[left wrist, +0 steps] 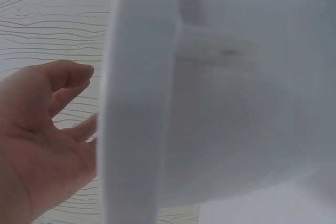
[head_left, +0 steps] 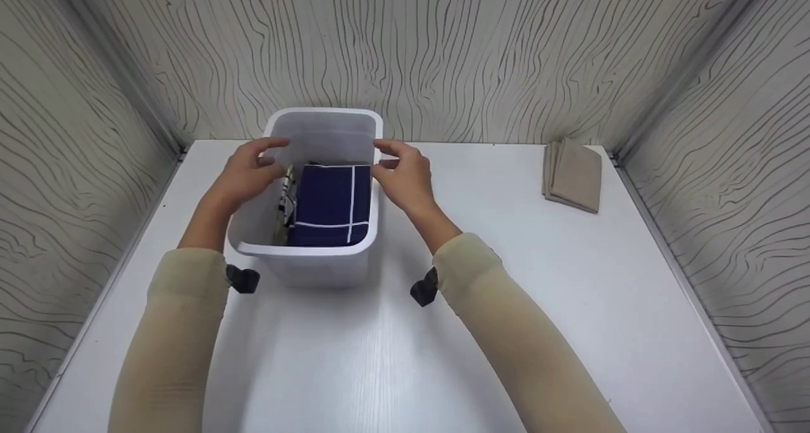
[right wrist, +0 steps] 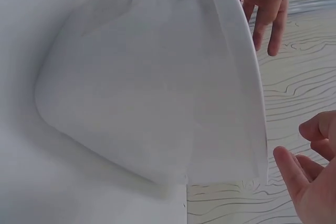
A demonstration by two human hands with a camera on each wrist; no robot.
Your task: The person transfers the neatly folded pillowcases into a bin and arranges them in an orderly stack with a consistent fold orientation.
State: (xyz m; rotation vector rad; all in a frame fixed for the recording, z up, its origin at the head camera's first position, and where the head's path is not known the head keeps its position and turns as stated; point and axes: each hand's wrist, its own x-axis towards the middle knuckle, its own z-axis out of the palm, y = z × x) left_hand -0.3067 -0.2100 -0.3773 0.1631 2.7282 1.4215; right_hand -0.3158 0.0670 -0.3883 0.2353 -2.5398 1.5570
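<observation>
A white plastic bin (head_left: 316, 271) stands at the back left of the table. Inside lies a folded dark blue cloth (head_left: 326, 195) with white lines, and a narrow patterned cloth (head_left: 283, 206) is upright along its left side. My left hand (head_left: 250, 167) hovers over the bin's left rim, fingers loosely bent and holding nothing. On the opposite side my right hand (head_left: 405, 175) is at the right rim, thumb and fingers spread. The right wrist view shows a gap between the bin's rim (right wrist: 252, 87) and the right fingertips (right wrist: 283, 156).
A folded beige cloth (head_left: 574, 175) lies at the table's back right corner. Wood-grain patterned panels (head_left: 443, 59) enclose the white table (head_left: 354, 370) at the back and both sides.
</observation>
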